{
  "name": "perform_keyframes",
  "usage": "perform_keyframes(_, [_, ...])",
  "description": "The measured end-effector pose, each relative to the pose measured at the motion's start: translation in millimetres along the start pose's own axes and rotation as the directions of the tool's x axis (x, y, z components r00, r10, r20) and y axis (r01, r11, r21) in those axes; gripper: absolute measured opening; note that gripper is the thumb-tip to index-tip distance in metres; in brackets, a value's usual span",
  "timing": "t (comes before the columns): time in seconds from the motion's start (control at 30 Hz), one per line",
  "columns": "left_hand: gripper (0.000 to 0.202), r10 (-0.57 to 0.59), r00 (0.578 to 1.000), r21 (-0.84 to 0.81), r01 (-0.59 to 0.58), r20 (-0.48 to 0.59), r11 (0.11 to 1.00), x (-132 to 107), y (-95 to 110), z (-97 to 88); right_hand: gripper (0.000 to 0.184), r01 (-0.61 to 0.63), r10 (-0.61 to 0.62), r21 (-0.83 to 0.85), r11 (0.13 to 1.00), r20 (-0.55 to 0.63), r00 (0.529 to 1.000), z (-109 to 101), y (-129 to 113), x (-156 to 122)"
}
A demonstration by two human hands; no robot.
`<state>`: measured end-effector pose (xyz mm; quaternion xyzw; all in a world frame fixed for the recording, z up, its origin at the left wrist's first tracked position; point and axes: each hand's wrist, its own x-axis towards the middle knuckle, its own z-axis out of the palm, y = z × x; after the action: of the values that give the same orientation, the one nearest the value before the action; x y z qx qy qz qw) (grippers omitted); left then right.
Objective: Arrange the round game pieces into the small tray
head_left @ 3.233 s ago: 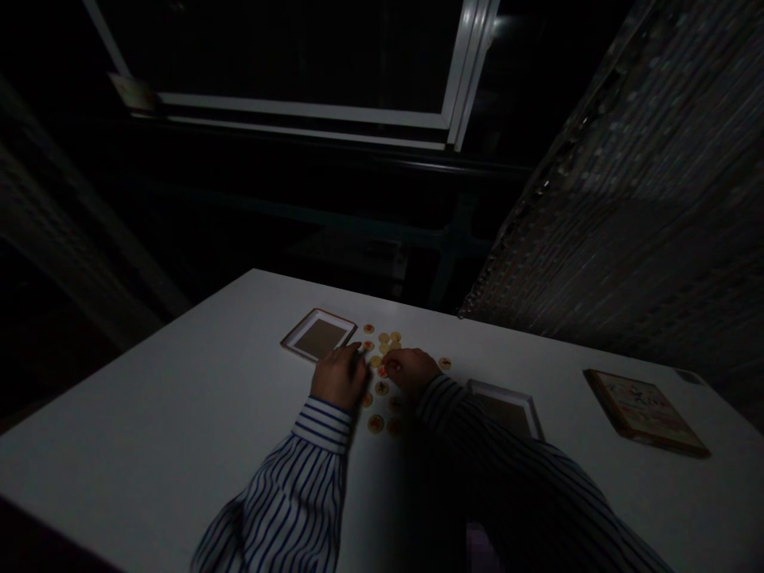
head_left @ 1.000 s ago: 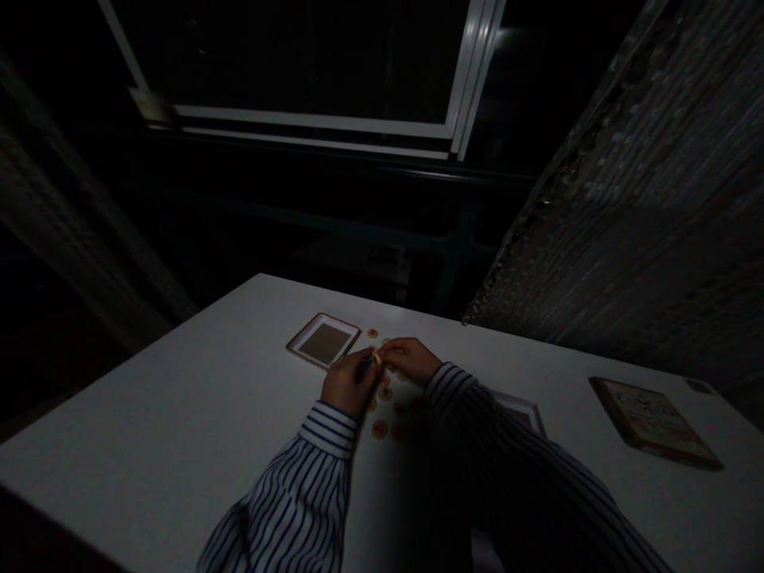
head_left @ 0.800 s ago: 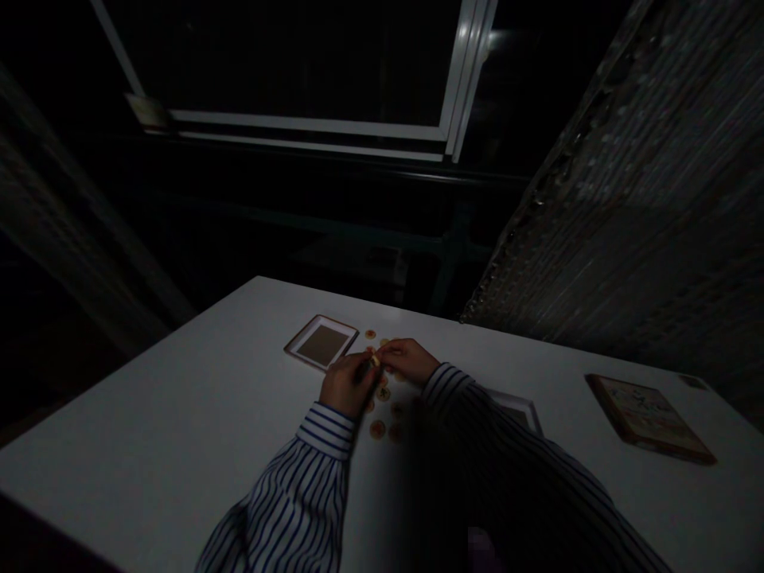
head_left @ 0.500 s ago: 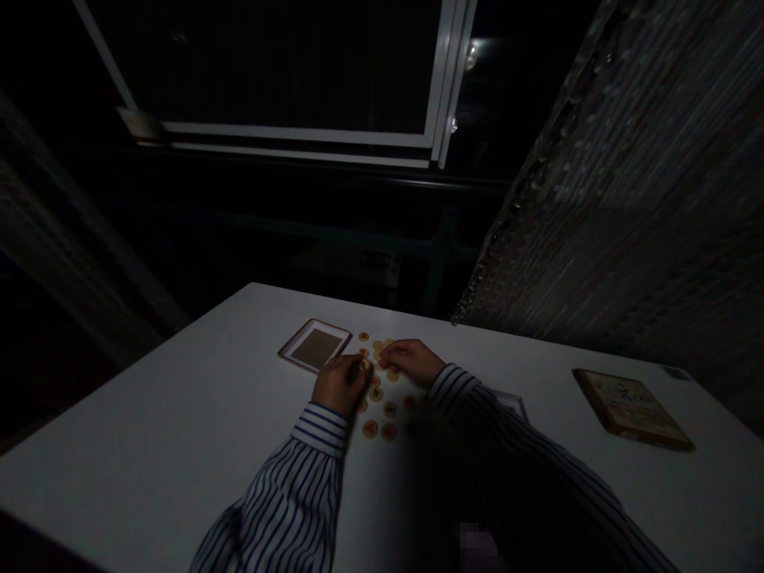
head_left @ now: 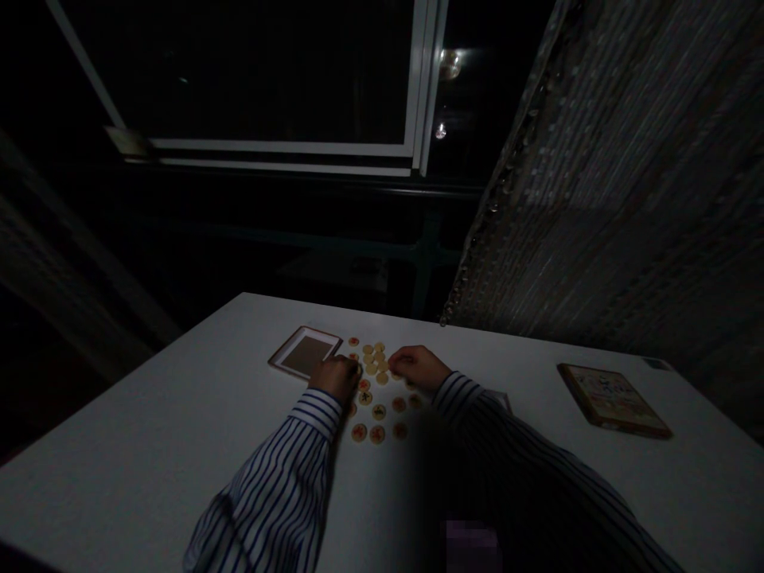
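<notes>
Round wooden Chinese chess pieces [head_left: 364,398] lie on the white table, several with red or dark characters facing up. Behind them is a cluster of plain pale pieces [head_left: 371,368] with no marks visible. At the left of the pieces, my left hand [head_left: 335,377] is closed, palm down, with the pale edge of a chess piece at its fingertips. My right hand [head_left: 419,367] is just right of the plain cluster, its thumb and fingers pinched together. Whatever those fingers hold, if anything, is hidden. A piece partly shows beneath them.
A shallow open box tray [head_left: 305,352] lies beyond my left hand. Partly covered by my right sleeve is another pale tray edge [head_left: 506,400]. A flat printed box [head_left: 614,399] rests at the right. A bead curtain [head_left: 573,199] hangs past the table's back edge.
The view has swung slightly right. My right hand has moved right off the plain pieces, uncovering more of them. The piece in my left fingers is now less visible.
</notes>
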<state>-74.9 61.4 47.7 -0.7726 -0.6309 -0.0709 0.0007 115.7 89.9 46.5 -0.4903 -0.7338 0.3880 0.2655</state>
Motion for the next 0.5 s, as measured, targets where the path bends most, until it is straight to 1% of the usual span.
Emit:
perform_keyframes(0.13, [0.028, 0.021, 0.999, 0.010, -0.021, 0.042, 1.000, 8.4, -0.8, 1.9, 0.021, 0.000, -0.001, -0.075, 0.997, -0.012, 1.000, -2.2, 0.7, -6.4])
perform_keyframes(0.2, [0.025, 0.027, 0.998, 0.015, -0.028, 0.061, 0.999, 11.3, -1.2, 3.1, 0.021, 0.012, -0.014, -0.140, 0.990, -0.018, 1.000, -4.0, -0.4, -9.8])
perform_keyframes(0.33, [0.024, 0.039, 0.996, 0.029, -0.042, 0.079, 0.999, 14.8, -2.1, 5.2, 0.022, 0.051, -0.055, -0.306, 0.951, -0.006, 0.998, -6.5, -4.1, -14.3])
perform_keyframes(0.5, [0.021, 0.049, 0.994, 0.030, -0.052, 0.101, 0.998, 18.3, -5.1, 8.5, 0.023, 0.081, -0.078, -0.437, 0.896, 0.026, 0.997, -3.1, -6.5, -14.1])
